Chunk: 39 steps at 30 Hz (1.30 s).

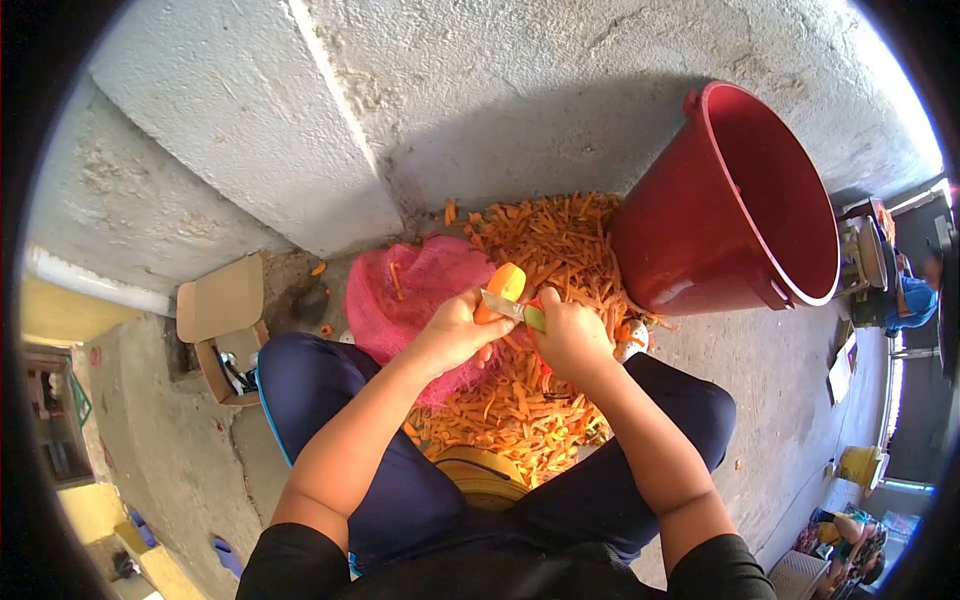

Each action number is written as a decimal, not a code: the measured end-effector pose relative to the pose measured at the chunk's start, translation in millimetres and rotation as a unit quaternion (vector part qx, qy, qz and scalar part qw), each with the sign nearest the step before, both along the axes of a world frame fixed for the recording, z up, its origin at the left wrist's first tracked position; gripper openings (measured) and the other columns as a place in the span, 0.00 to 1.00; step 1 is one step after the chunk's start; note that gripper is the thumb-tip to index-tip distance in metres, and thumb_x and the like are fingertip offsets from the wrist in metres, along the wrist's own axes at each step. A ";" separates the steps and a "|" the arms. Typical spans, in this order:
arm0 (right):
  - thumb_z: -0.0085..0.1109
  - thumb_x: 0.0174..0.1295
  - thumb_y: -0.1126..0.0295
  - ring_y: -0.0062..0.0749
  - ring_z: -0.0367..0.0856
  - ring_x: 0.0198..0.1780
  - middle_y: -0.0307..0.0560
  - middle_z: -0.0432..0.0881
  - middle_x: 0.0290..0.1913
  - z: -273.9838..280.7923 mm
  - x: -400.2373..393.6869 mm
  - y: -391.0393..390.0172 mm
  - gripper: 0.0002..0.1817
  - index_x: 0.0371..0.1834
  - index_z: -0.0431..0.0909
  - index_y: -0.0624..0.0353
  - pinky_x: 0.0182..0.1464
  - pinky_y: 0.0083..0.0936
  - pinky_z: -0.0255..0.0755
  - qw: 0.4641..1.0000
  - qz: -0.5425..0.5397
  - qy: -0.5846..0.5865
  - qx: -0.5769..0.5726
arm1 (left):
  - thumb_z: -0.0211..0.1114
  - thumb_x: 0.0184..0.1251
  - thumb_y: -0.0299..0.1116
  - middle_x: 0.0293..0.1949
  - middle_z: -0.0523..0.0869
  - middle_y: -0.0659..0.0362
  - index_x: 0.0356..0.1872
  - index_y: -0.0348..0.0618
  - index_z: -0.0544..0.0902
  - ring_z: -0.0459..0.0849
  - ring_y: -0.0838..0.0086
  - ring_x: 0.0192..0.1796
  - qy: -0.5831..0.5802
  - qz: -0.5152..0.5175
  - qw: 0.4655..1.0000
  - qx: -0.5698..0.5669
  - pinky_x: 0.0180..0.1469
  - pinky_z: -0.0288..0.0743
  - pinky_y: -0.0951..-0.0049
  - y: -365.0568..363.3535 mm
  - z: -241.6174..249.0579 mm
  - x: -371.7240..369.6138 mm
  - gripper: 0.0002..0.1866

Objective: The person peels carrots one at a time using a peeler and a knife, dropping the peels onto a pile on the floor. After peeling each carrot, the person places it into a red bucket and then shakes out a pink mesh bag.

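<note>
My left hand (455, 332) is wrapped round an orange carrot (507, 283), whose paler cut end points up and away from me. My right hand (572, 335) grips a knife by its green handle (535, 318). The knife's metal blade (500, 305) lies against the carrot's side. Beneath both hands spreads a heap of orange peelings (545, 245). A pink mesh sack (385, 300) lies left of the heap, with a few orange scraps on it.
A large red bucket (665, 220) stands right of the heap by the wall. An open cardboard box (222, 300) holds small items at the left. A yellow rounded object (480, 475) sits between my legs. Two people (915, 300) (855, 545) are at the far right.
</note>
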State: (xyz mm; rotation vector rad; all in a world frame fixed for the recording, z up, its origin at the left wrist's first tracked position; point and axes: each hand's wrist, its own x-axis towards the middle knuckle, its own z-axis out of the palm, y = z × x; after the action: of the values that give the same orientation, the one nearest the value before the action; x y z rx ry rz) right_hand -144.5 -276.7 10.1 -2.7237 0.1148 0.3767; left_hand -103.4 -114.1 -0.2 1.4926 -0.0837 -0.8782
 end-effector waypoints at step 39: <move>0.49 0.52 0.66 0.57 0.74 0.33 0.63 0.75 0.27 -2.3 4.2 -2.7 0.11 0.32 0.67 0.64 0.35 0.44 0.67 0.989 0.044 0.001 0.144 | 0.64 0.44 0.27 0.27 0.78 0.57 0.35 0.39 0.74 0.77 0.75 0.31 -0.255 0.042 0.961 0.096 0.37 0.69 0.76 4.8 -18.7 4.1 0.14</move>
State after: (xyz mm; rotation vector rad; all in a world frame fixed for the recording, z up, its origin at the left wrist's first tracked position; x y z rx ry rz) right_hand -140.3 -279.4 7.8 -2.4483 -0.0553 0.3885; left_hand -99.3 -109.3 -18.8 1.8651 -0.3186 -0.4235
